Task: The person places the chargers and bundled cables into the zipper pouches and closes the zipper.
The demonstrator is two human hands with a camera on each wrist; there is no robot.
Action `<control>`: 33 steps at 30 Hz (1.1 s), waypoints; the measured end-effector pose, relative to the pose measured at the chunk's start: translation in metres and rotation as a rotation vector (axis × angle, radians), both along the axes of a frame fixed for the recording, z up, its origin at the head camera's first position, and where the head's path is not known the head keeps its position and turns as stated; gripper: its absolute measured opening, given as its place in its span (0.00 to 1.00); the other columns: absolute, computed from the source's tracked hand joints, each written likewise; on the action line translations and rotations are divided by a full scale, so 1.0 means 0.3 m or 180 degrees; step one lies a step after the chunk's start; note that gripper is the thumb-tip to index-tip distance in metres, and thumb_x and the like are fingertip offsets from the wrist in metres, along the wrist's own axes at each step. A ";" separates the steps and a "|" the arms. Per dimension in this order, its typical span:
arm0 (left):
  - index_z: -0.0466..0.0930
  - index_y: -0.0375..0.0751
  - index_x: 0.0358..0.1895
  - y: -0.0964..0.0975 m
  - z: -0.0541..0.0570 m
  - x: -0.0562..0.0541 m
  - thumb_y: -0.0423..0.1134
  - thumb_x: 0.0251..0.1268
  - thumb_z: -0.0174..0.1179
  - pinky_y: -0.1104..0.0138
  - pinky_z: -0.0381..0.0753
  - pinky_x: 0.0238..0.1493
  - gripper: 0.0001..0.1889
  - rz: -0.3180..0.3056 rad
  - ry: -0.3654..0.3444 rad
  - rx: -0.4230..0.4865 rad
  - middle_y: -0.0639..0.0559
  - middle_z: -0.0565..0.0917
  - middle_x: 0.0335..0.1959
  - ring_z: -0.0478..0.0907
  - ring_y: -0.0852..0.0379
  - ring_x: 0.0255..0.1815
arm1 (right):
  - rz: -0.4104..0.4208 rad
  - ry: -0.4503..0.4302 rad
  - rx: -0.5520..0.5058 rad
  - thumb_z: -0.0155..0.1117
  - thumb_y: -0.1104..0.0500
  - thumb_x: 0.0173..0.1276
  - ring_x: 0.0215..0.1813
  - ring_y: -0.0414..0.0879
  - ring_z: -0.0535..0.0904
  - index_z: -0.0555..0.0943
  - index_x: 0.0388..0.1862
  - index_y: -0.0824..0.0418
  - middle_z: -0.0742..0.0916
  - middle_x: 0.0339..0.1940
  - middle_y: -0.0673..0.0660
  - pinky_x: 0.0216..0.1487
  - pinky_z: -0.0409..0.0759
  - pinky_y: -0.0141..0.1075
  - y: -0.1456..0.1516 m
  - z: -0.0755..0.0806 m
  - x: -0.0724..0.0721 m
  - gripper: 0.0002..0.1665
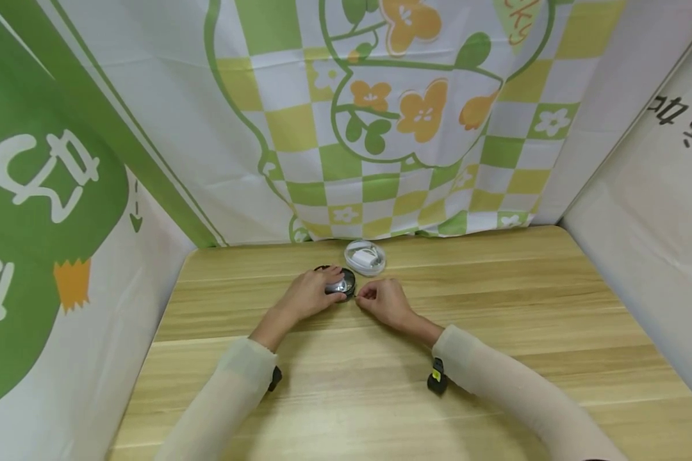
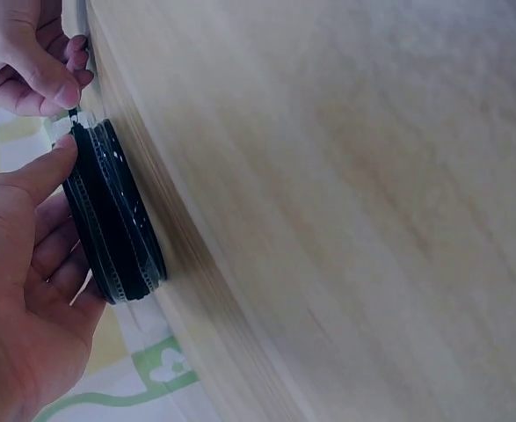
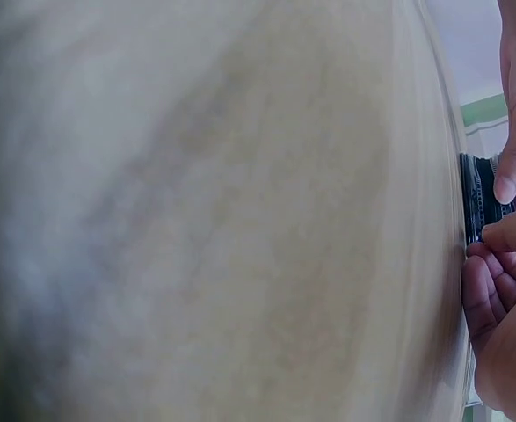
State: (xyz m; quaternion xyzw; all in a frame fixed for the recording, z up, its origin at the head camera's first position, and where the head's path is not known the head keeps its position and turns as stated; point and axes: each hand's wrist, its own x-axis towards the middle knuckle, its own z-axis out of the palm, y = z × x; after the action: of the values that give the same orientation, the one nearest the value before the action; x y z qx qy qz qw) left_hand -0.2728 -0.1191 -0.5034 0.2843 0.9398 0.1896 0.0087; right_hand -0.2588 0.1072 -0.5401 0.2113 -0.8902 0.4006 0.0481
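A small round black zip case (image 1: 348,280) with a shiny top lies flat near the back of the table. My left hand (image 1: 313,291) holds it from the left, thumb at the near rim and fingers over the top, as the left wrist view shows. The zip (image 2: 117,211) runs around its side. At the right end of the case, my right hand (image 1: 387,302) pinches the small dark zip pull (image 2: 73,114) between thumb and forefinger. In the right wrist view the case (image 3: 477,189) is partly hidden by both hands.
Just behind the case sits a round clear case (image 1: 354,266) with a white charger (image 1: 366,257) and what looks like a cable. The wooden table (image 1: 346,397) ends at a patterned cloth (image 1: 375,192). More printed cloth hangs on both sides.
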 end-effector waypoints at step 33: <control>0.79 0.37 0.70 -0.017 -0.012 -0.004 0.49 0.70 0.71 0.46 0.72 0.74 0.31 -0.0044 -0.0142 0.0293 0.40 0.76 0.72 0.74 0.41 0.74 | -0.0453 0.0117 0.0057 0.75 0.64 0.64 0.29 0.41 0.84 0.91 0.27 0.59 0.91 0.25 0.51 0.36 0.82 0.38 0.007 0.003 -0.069 0.05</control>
State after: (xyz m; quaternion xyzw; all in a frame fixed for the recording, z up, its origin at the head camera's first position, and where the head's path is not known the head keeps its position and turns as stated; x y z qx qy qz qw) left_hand -0.2741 -0.1242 -0.5070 0.2866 0.9276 0.2388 0.0179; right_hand -0.2795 0.1092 -0.5392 0.1553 -0.9055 0.3842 0.0909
